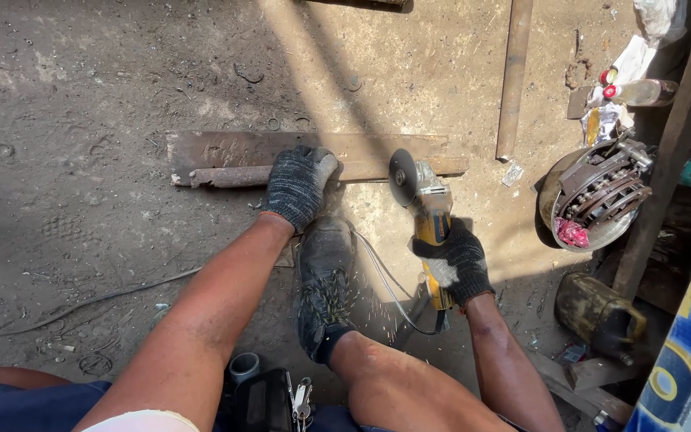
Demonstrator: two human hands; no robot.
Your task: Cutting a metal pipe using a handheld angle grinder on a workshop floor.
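My left hand (pixel 297 184), in a dark knit glove, presses down on a rusty metal bar (pixel 225 174) lying on a flat rusty plate (pixel 225 148) on the dirt floor. My right hand (pixel 456 264), gloved too, grips a yellow angle grinder (pixel 429 220). Its disc (pixel 402 177) stands upright against the plate's right part, and small sparks scatter toward my leg. My dark shoe (pixel 323 280) is planted between the two hands, just below the plate. The grinder's cord (pixel 385 292) loops beside the shoe.
A long rusty pipe (pixel 513 76) lies at the upper right. A round pan holding brake parts (pixel 597 196), a bottle (pixel 641 92), a dark can (pixel 597 312) and wooden beams crowd the right edge. A cable (pixel 81 304) runs across the floor on the left.
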